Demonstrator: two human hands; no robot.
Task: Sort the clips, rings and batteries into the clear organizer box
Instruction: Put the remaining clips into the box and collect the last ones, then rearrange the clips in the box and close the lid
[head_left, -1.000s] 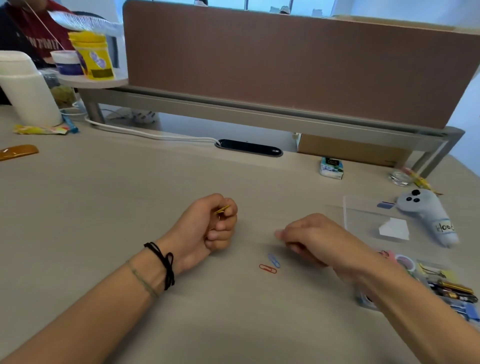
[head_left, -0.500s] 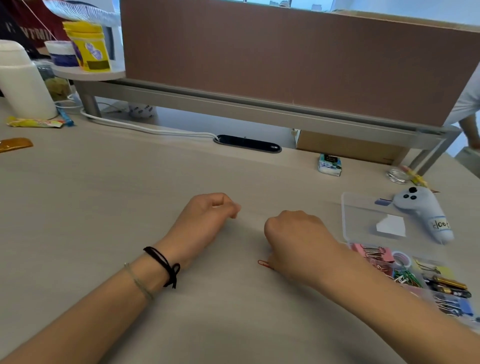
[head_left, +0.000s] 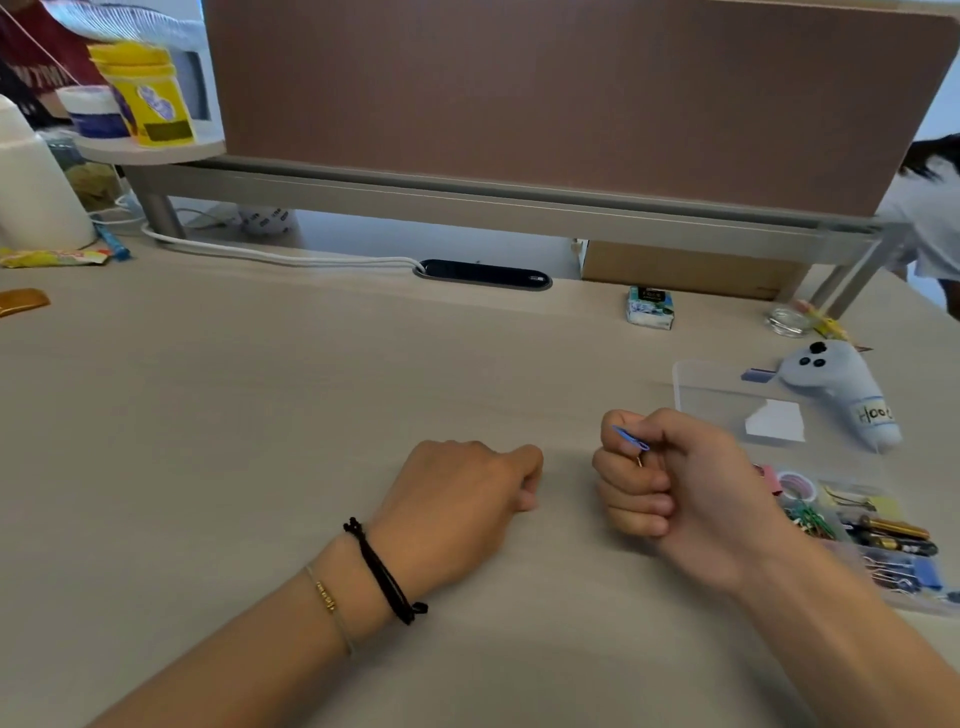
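Note:
My right hand (head_left: 675, 483) is curled into a fist just above the desk, pinching a blue paper clip (head_left: 630, 437); a bit of another clip pokes out below it. My left hand (head_left: 462, 499) rests on the desk as a loose fist, knuckles up; I cannot see whether the yellow clip is still inside it. The clear organizer box (head_left: 852, 540) lies to the right, partly behind my right wrist, with pink and blue binder clips, green clips, rings and batteries (head_left: 891, 530) in its compartments. Its clear lid (head_left: 717, 400) lies open behind it.
A grey controller (head_left: 836, 395) lies on the lid's right side. A small carton (head_left: 649, 307) and a glass dish (head_left: 789, 319) stand near the desk divider (head_left: 519, 104). At the far left are a white bottle (head_left: 36, 192) and wrappers. Another person is at the right edge.
My right hand reached down onto the two clips on the desk, then lifted and turned with the blue clip pinched. The red and blue clips are gone from the desk. My left hand turned knuckles up.

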